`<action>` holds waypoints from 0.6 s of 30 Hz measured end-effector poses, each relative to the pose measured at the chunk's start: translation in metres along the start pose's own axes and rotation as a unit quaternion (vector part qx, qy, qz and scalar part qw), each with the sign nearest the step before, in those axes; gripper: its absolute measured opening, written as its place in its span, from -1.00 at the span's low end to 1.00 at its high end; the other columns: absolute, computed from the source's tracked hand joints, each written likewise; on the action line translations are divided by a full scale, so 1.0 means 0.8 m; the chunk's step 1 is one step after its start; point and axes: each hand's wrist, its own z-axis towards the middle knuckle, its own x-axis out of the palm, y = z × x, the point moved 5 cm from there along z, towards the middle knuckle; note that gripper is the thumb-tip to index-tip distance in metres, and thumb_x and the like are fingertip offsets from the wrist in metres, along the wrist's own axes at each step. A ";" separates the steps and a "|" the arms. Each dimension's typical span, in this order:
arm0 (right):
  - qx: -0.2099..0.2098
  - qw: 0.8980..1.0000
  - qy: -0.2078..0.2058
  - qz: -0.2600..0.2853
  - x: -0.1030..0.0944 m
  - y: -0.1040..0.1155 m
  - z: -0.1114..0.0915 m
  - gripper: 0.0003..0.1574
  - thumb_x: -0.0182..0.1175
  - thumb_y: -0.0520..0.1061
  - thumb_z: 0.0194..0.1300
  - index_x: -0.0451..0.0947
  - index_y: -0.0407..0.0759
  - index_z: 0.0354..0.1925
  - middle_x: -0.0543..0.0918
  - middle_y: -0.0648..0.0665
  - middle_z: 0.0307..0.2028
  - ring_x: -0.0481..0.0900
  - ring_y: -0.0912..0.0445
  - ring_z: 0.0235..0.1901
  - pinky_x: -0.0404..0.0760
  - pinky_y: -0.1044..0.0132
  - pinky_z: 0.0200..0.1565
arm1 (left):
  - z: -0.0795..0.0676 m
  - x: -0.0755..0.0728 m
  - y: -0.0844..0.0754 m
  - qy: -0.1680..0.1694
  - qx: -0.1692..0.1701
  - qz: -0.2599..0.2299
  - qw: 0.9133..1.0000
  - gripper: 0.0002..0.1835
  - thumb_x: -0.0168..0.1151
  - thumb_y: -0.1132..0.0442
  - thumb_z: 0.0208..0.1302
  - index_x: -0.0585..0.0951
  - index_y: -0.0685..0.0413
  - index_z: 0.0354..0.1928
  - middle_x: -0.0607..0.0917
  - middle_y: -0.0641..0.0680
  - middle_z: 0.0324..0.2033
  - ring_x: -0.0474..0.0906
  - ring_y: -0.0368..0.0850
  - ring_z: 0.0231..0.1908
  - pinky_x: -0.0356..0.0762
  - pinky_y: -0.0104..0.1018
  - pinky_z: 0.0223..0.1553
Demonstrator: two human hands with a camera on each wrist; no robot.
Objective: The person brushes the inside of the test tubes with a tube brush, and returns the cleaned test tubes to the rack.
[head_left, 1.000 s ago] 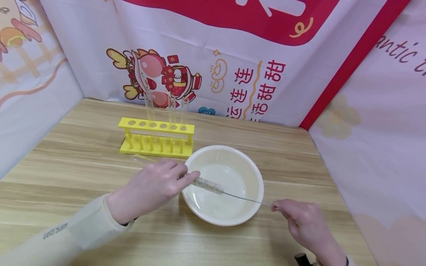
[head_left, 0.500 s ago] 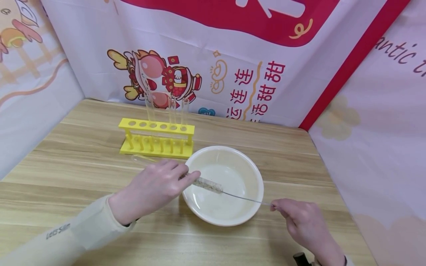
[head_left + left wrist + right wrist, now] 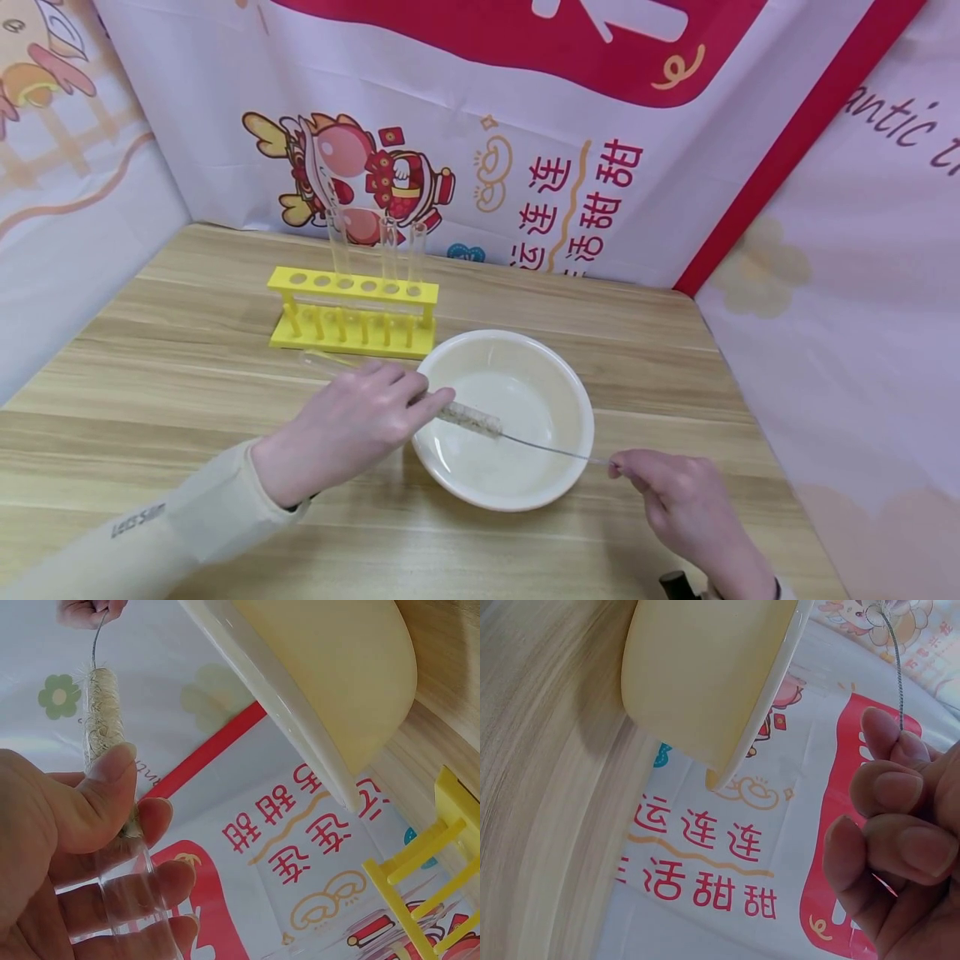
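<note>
My left hand [image 3: 360, 417] grips a clear glass test tube [image 3: 127, 889] over the left side of the white basin [image 3: 517, 475], thumb on one side and fingers round the other. Inside the tube's mouth end sits the pale bristle head of a test tube brush [image 3: 472, 419]. The tube's far end pokes out left of the hand in the head view. To the right of the basin, my right hand [image 3: 686, 504] pinches the end of the brush's thin twisted wire handle [image 3: 898, 671] between thumb and forefinger. The wire spans the basin, above its rim.
Behind the left hand stands a yellow test tube rack [image 3: 352, 287] with several holes and 3 upright glass tubes [image 3: 388, 250] in it. The wooden table [image 3: 645, 350] meets a printed cloth backdrop [image 3: 465, 100] at the back and sides.
The left hand, with the test tube, has shifted very slightly right. The right hand has edged a little left with the brush wire. Basin and rack stay put.
</note>
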 end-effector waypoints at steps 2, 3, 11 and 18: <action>0.005 1.000 0.004 0.002 0.001 0.000 0.000 -0.50 -0.12 -0.02 0.60 0.63 -0.02 -0.42 0.71 0.13 -0.48 0.68 0.24 -0.53 0.56 0.44 -0.59 | 0.000 0.000 0.000 0.000 -0.001 0.000 1.000 -0.65 0.45 0.41 0.11 0.67 0.10 -0.03 0.68 0.10 -0.34 0.65 0.03 -0.33 0.69 -0.12 -0.25; 0.007 1.000 0.006 0.003 0.001 0.000 0.000 -0.50 -0.12 -0.02 0.60 0.63 -0.01 -0.42 0.72 0.13 -0.48 0.69 0.24 -0.53 0.56 0.44 -0.59 | 0.001 0.000 0.000 0.000 -0.001 0.000 1.000 -0.65 0.45 0.41 0.11 0.67 0.10 -0.03 0.68 0.10 -0.34 0.65 0.03 -0.33 0.69 -0.12 -0.25; 0.008 1.000 0.012 0.001 0.002 0.000 -0.002 -0.49 -0.14 -0.02 0.60 0.63 0.00 -0.42 0.72 0.14 -0.47 0.70 0.23 -0.49 0.60 0.41 -0.55 | 0.001 0.002 -0.001 0.001 -0.001 0.000 1.000 -0.66 0.45 0.39 0.11 0.68 0.08 -0.03 0.68 0.10 -0.34 0.65 0.04 -0.34 0.69 -0.11 -0.25; 0.011 1.000 0.012 0.002 0.003 0.001 -0.002 -0.47 -0.16 -0.01 0.61 0.64 0.00 -0.41 0.71 0.16 -0.47 0.70 0.26 -0.49 0.58 0.44 -0.56 | 0.003 0.004 -0.004 -0.004 0.002 0.002 1.000 -0.68 0.44 0.38 0.12 0.66 0.08 -0.05 0.67 0.09 -0.36 0.63 0.03 -0.37 0.68 -0.15 -0.30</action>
